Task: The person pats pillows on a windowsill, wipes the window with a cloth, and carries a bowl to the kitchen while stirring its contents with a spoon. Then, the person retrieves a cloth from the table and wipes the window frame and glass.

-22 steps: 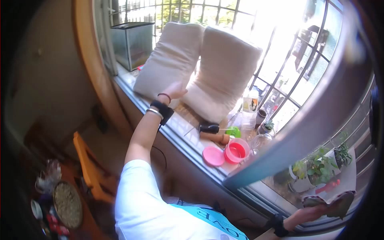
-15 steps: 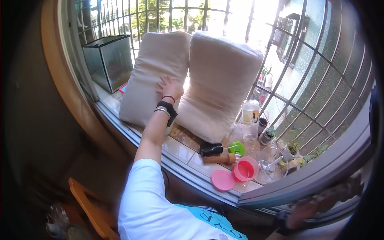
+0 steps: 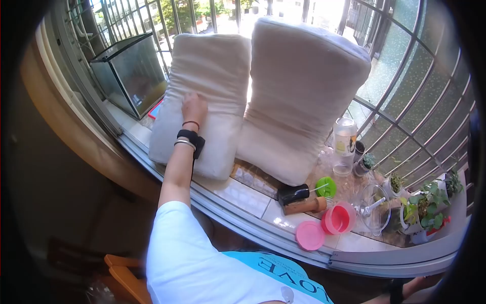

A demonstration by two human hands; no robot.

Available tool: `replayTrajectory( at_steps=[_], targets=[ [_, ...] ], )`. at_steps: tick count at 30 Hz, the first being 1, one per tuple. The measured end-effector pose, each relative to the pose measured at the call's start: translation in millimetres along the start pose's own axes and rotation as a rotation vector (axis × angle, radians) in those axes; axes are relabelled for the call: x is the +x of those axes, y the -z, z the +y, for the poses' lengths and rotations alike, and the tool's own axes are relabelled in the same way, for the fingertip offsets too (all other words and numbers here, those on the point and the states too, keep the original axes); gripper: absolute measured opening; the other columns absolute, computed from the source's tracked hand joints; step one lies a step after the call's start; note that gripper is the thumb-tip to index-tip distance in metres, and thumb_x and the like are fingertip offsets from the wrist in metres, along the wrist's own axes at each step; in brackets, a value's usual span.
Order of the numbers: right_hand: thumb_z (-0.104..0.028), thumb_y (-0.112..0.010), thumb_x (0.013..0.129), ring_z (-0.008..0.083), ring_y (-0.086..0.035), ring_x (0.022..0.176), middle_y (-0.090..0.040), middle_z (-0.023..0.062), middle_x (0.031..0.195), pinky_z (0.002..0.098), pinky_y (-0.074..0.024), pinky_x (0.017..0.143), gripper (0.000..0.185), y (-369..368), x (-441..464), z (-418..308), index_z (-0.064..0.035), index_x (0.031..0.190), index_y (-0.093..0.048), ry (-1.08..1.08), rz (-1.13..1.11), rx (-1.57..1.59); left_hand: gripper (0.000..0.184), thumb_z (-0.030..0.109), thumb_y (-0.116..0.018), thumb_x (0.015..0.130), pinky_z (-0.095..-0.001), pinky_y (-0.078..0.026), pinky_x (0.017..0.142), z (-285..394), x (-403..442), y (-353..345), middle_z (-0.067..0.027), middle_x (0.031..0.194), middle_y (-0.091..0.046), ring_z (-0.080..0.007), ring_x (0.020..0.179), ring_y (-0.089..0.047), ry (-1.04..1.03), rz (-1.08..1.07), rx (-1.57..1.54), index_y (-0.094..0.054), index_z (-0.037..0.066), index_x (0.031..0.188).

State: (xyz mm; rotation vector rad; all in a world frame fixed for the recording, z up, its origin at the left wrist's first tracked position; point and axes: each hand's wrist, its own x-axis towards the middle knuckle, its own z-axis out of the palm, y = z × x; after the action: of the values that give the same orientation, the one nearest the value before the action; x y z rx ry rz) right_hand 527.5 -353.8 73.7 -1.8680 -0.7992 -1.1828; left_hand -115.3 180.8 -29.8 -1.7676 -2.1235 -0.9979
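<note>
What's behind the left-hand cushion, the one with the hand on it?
Above the left cushion, window bars show, with greenery beyond. Its body covers anything lower down behind it, so I can't tell what is there.

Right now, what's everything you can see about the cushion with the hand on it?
The cushion is pale and thick, with rounded corners and creased, soft-looking cloth. It stands on end on the tiled ledge. The left hand touches its front. The other cushion is close beside it, with light between.
</note>
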Motion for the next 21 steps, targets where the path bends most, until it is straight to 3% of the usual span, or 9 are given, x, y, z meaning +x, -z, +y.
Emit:
replayTrajectory(
  at_steps=[1, 3, 4, 6, 9, 13, 14, 16, 21],
  targets=[
    [-0.041, -0.039, 0.089, 0.0406, -0.047, 0.095, -0.048, 0.0262, 0.103, 0.0487, -0.0370, 0.081, 0.050, -2.6, -4.9, 1.9, 0.0048, 0.108, -0.045, 0.014, 0.009, -0.011, 0.037, 0.027, -0.056, 0.077, -0.0407, -0.041, 0.086, 7.4, 0.6, 5.3, -0.0238, 0.105, -0.054, -0.0389, 0.100, -0.050, -0.004, 0.006, 0.004, -0.056, -0.002, 0.100],
    [-0.041, -0.039, 0.089, 0.0406, -0.047, 0.095, -0.048, 0.0262, 0.103, 0.0487, -0.0369, 0.081, 0.050, -5.6, -11.6, 3.7, 0.0049, 0.108, -0.045, 0.026, 0.021, -0.023, 0.074, 0.044, -0.063, 0.070, -0.0443, -0.035, 0.092, 38.9, -2.7, 6.6, -0.0240, 0.123, -0.042, -0.0408, 0.115, -0.038, 0.038, -0.206, -0.107, -0.039, -0.004, 0.121],
    [-0.041, -0.039, 0.089, 0.0407, -0.047, 0.096, -0.048, 0.0262, 0.103, 0.0487, -0.0368, 0.081, 0.050, -6.4, -14.0, 3.5, 0.0049, 0.108, -0.045, 0.028, 0.025, -0.029, 0.074, 0.044, -0.063, 0.070, -0.0443, -0.035, 0.092, 59.0, -7.5, 1.3, -0.0240, 0.123, -0.042, -0.0408, 0.115, -0.038, 0.031, -0.204, -0.107, -0.039, -0.004, 0.121],
    [-0.041, -0.039, 0.089, 0.0407, -0.047, 0.096, -0.048, 0.0262, 0.104, 0.0487, -0.0367, 0.082, 0.050, -7.1, -18.6, 4.9, 0.0049, 0.109, -0.045, 0.040, 0.029, -0.042, 0.102, 0.054, -0.066, 0.063, -0.0502, -0.029, 0.096, 95.7, -19.2, -11.7, -0.0255, 0.136, -0.024, -0.0428, 0.123, -0.027, 0.172, -0.204, 0.136, -0.020, -0.005, 0.132],
    [-0.041, -0.039, 0.088, 0.0407, -0.047, 0.096, -0.048, 0.0261, 0.104, 0.0487, -0.0365, 0.082, 0.050, -9.1, -26.4, 4.1, 0.0049, 0.109, -0.044, 0.046, 0.049, -0.051, 0.113, 0.055, -0.067, 0.061, -0.0565, -0.020, 0.098, 107.3, -16.7, -32.0, -0.0240, 0.142, -0.007, -0.0439, 0.128, -0.014, 0.258, -0.260, 0.235, -0.006, -0.003, 0.136],
    [-0.041, -0.039, 0.088, 0.0408, -0.047, 0.097, -0.048, 0.0261, 0.104, 0.0487, -0.0363, 0.082, 0.051, -10.4, -29.7, 6.7, 0.0049, 0.109, -0.044, 0.061, 0.046, -0.063, 0.056, 0.032, -0.060, 0.075, -0.0440, -0.042, 0.086, 75.4, 3.3, -89.5, -0.0223, 0.123, -0.045, -0.0386, 0.112, -0.044, 0.194, -0.227, 0.165, -0.044, -0.005, 0.114],
    [-0.041, -0.039, 0.088, 0.0408, -0.046, 0.097, -0.048, 0.0261, 0.104, 0.0487, -0.0363, 0.082, 0.051, -10.2, -29.6, 7.9, 0.0049, 0.109, -0.044, 0.062, 0.038, -0.067, 0.056, 0.032, -0.060, 0.075, -0.0440, -0.042, 0.086, 68.1, 3.0, -92.1, -0.0223, 0.123, -0.045, -0.0386, 0.112, -0.044, 0.201, -0.233, 0.172, -0.044, -0.005, 0.114],
    [-0.041, -0.039, 0.088, 0.0408, -0.046, 0.097, -0.048, 0.0261, 0.104, 0.0487, -0.0362, 0.082, 0.051, -12.6, -32.7, 10.6, 0.0049, 0.109, -0.044, 0.068, 0.041, -0.070, 0.026, 0.018, -0.055, 0.076, -0.0410, -0.047, 0.075, 56.4, 5.5, -95.7, -0.0210, 0.096, -0.060, -0.0370, 0.090, -0.058, 0.132, -0.167, 0.002, -0.055, -0.004, 0.090],
    [-0.041, -0.039, 0.088, 0.0409, -0.046, 0.098, -0.048, 0.0261, 0.105, 0.0487, -0.0359, 0.083, 0.051, -14.7, -43.2, 13.9, 0.0049, 0.110, -0.044, 0.086, 0.044, -0.088, 0.020, 0.011, -0.052, 0.072, -0.0448, -0.045, 0.071, 40.5, -9.1, -18.0, -0.0248, 0.080, -0.059, -0.0409, 0.078, -0.057, -0.121, 0.106, -0.240, -0.056, -0.004, 0.085]
  ],
)
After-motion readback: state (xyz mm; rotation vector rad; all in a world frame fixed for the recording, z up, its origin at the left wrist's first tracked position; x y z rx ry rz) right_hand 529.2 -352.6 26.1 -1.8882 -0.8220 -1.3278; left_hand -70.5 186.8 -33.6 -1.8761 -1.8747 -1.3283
